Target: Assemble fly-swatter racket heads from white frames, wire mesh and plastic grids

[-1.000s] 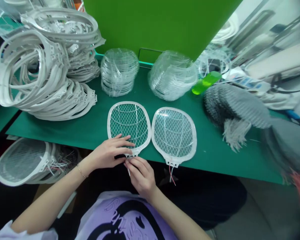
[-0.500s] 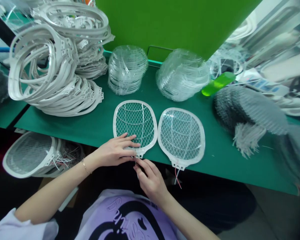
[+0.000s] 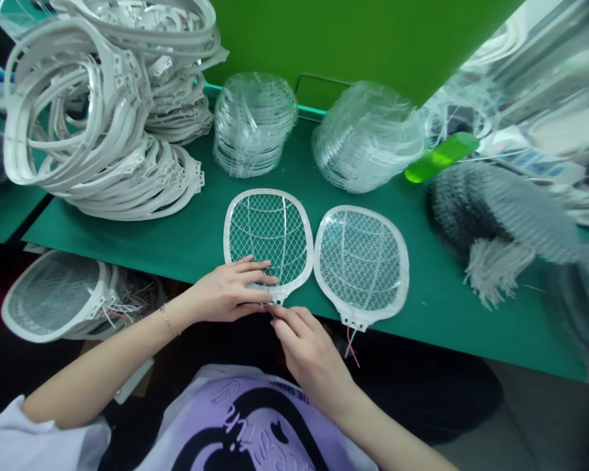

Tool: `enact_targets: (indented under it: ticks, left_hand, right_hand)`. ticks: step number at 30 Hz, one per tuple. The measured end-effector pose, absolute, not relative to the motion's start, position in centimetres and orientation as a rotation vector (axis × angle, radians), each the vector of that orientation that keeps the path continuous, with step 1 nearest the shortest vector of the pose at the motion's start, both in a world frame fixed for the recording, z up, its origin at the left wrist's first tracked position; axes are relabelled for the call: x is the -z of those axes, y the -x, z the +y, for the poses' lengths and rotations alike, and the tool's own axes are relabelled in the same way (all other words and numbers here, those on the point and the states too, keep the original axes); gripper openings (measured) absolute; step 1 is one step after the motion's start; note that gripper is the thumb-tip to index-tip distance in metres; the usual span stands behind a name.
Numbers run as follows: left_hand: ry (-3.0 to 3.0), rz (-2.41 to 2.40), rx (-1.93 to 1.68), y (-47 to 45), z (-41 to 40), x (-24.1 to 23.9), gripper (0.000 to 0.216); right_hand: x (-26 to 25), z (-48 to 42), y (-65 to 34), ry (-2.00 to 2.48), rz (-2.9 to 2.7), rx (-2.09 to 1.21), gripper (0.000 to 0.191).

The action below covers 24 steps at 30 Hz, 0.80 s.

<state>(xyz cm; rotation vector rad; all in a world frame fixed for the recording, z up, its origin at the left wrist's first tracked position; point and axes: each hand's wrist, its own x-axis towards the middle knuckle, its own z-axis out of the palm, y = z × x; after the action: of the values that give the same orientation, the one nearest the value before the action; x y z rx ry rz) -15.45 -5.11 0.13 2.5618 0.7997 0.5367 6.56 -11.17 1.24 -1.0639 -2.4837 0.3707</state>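
Note:
Two white racket-head frames with mesh lie side by side near the front edge of the green table (image 3: pixel 186 242). My left hand (image 3: pixel 228 291) rests flat on the lower part of the left frame (image 3: pixel 267 229), fingers stretched out over the mesh. My right hand (image 3: pixel 307 350) is just below that frame's neck, fingers pinched together at the neck; what they hold is too small to make out. The right frame (image 3: pixel 362 261) lies untouched, with red and white wires hanging from its neck over the table edge.
A big heap of empty white frames (image 3: pixel 103 118) fills the back left. Two stacks of clear plastic grids (image 3: pixel 252 121) stand before a green board (image 3: pixel 353 39). Grey mesh pieces (image 3: pixel 495 216) and a green bottle (image 3: pixel 442 157) lie right. More meshed frames (image 3: pixel 53 301) sit below left.
The view has shifted a little, so everything sits slightly right and higher. My right hand has crept up closer to the left frame's neck. My left hand stays on the mesh.

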Motion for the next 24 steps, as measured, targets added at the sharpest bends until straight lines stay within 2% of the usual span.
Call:
enact_targets:
  ticks: [5,7,10,12,14,16,17,19,21,24]
  left_hand:
    - [-2.508,0.800,-0.489,15.5,-5.1,-0.5,0.022]
    - [-2.444,0.806,-0.465,15.6,-5.6,-1.0,0.039]
    - [-2.296,0.828,-0.561,15.9,-7.0,-2.0,0.066]
    - [-2.131,0.983,-0.991,16.2,-8.2,-2.4,0.064]
    - [-1.780,1.233,-1.622,16.4,-9.5,-2.5,0.048]
    - [-1.355,1.441,-2.035,16.6,-10.7,-2.3,0.031]
    - [-1.224,1.524,-2.078,16.8,-11.2,-2.2,0.022]
    - [-1.138,1.685,-1.912,16.9,-11.9,-2.1,0.010]
    - [-1.137,1.763,-1.581,16.5,-11.7,-2.4,0.020]
    - [-1.032,1.578,-1.256,14.5,-10.1,-3.4,0.041]
  right_hand:
    - [-3.6,-10.4,-7.4,1.072,-2.572,-0.525,0.018]
    - [-5.4,-10.3,-7.9,1.028,-2.610,-0.638,0.005]
    - [-7.4,-10.0,-7.1,1.064,-2.459,-0.839,0.011]
    - [-7.0,-9.6,-4.7,1.189,-2.345,-0.653,0.022]
    - [-5.4,-9.1,-1.7,1.255,-2.396,-0.330,0.031]
    - [-3.8,-8.6,0.7,1.227,-2.546,-0.149,0.011]
    - [-3.4,-8.5,1.3,1.205,-2.573,-0.105,0.008]
    - [-3.8,-8.2,0.8,1.147,-2.438,-0.105,0.014]
    - [-5.4,-8.1,-1.2,1.119,-2.072,-0.235,0.012]
    - [-7.9,-8.4,-4.8,1.237,-1.350,-0.598,0.013]
